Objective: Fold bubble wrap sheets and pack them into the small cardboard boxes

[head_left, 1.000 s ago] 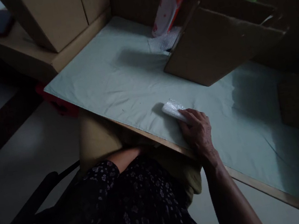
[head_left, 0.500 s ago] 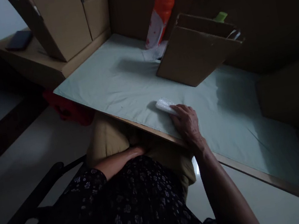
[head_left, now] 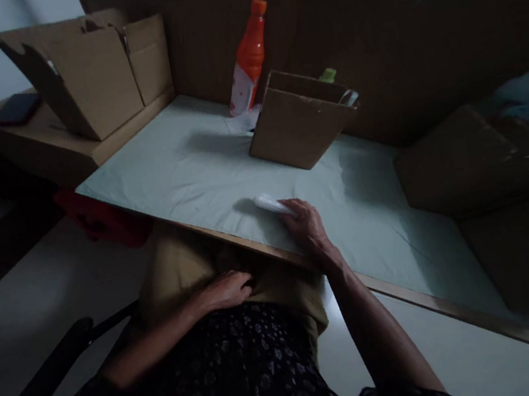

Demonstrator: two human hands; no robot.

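Observation:
My right hand [head_left: 306, 221] is closed around one end of a small bubble-wrapped bundle [head_left: 268, 204], whitish and see-through. The bundle's free end points left, just over the pale green cloth [head_left: 213, 193] on the table. What lies inside the wrap cannot be made out. Over my lap, below the table's front edge, is my left hand [head_left: 232, 289], its fingers curled in and nothing visible in them. Beyond the bundle stands an open cardboard box [head_left: 296, 126] with a green item [head_left: 328, 75] showing at its rim.
An orange bottle [head_left: 251, 58] stands at the back, with a clear plastic piece [head_left: 242, 122] by its base. At the left, a larger open carton [head_left: 108, 82] and a dark flat phone-like object [head_left: 16, 109] rest on a ledge. More cardboard boxes [head_left: 457, 166] line the right side.
My left hand has come out from under the table edge into view above my lap. The right hand keeps its grip on the bundle, now tilted differently. The view has shifted, showing more at the right.

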